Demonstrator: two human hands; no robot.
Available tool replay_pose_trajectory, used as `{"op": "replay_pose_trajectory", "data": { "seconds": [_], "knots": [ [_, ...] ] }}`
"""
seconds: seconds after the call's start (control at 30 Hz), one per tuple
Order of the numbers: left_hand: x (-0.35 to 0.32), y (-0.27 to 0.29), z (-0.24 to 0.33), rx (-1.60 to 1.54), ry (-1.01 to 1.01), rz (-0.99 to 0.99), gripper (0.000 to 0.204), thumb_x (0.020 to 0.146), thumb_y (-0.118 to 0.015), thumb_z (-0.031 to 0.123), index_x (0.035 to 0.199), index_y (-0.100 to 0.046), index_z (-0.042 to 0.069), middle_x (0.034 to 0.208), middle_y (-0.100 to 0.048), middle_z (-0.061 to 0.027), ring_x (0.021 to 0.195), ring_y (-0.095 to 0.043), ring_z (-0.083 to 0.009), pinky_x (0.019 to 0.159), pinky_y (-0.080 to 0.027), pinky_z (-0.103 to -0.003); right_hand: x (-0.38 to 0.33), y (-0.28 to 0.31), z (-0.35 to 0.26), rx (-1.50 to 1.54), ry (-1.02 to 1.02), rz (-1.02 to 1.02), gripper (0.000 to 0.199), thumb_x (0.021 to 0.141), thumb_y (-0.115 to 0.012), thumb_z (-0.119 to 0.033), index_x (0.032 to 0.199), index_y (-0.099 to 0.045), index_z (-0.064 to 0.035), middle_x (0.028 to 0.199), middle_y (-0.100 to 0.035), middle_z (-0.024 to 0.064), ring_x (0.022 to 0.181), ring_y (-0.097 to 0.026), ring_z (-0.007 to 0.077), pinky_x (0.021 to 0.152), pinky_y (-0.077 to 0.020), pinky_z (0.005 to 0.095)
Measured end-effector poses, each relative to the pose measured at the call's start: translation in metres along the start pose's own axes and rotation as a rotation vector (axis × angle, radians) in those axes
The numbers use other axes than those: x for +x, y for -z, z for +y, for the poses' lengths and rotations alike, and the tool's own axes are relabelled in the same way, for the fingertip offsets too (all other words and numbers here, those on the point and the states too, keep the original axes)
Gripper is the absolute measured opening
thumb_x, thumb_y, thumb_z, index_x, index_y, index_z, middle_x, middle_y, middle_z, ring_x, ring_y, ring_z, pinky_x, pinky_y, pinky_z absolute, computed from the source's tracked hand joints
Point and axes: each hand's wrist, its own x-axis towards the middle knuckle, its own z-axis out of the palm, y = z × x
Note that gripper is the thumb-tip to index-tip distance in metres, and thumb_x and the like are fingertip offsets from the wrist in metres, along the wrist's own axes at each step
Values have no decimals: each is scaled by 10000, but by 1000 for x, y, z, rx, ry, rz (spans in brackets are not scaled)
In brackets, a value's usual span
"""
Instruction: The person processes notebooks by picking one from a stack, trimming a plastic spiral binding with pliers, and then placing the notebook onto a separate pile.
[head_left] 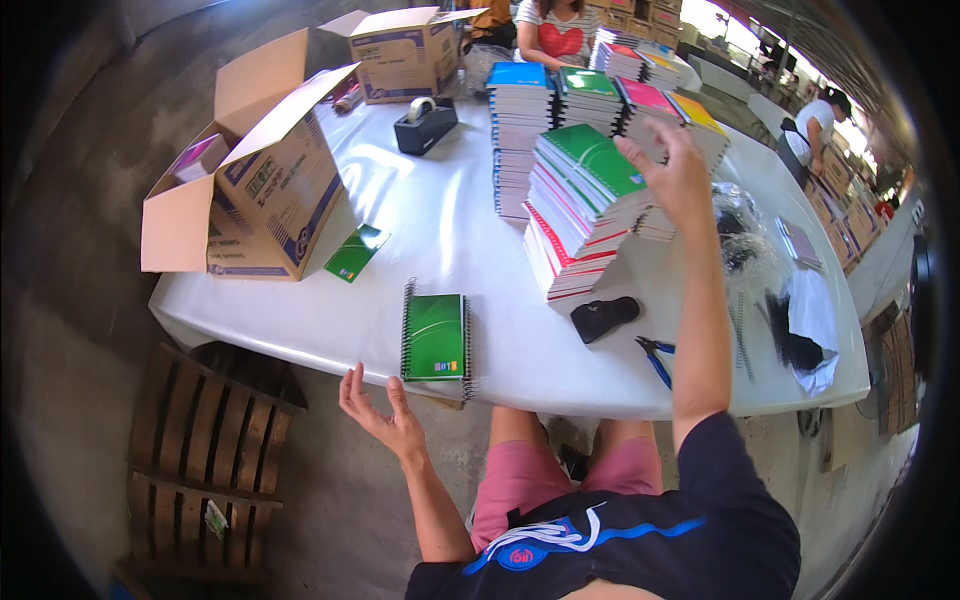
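Note:
My left hand (385, 418) is held at the table's front edge, fingers spread and nothing in it. Just beyond it lies a green notebook (436, 335) with black spiral coils showing along both sides. My right hand (680, 175) is raised at the right corner of a tall stack of notebooks (575, 215), whose top one has a green cover (595, 160). Its thumb and fingers are apart, slightly bent; whether they touch the top cover I cannot tell. A loose green cover sheet (356, 252) lies left of the notebook, beside an open carton (270, 190).
Behind stand notebook stacks with blue (520, 76), pink and yellow covers. A tape dispenser (426, 125), black case (605, 318), blue-handled pliers (655, 360) and plastic wrap (740, 230) are on the white table (430, 220). A wooden chair (205, 455) stands front left. People are beyond.

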Motion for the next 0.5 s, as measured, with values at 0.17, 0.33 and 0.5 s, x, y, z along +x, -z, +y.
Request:
{"op": "replay_pose_trajectory", "data": {
  "seconds": [0.17,0.33,0.5],
  "knots": [
    [6,-17,57,-25,-241,11,360,858,-651,194,1183,-551,76,1274,-429,-96,1186,-414,-225,916,-340,-394,29,3,38,438,-249,-736,468,708,-763,-468,865,-692,-32,847,-673,98,772,-611,157,697,-452,299],
    [-1,-43,114,-197,-345,-83,402,857,-647,172,1216,-520,42,1257,-450,-131,1186,-425,-248,926,-363,-389,20,11,20,94,16,-173,292,758,-768,-275,891,-635,-51,742,-632,47,657,-571,107,588,-433,269],
    [-16,-77,172,-1027,239,-445,400,879,-636,114,1218,-483,-32,1268,-456,-130,1134,-476,-194,880,-419,-303,-82,63,-19,793,101,-232,307,802,-734,-167,997,-534,-41,708,-608,43,668,-584,115,595,-439,283]
  ]
}}
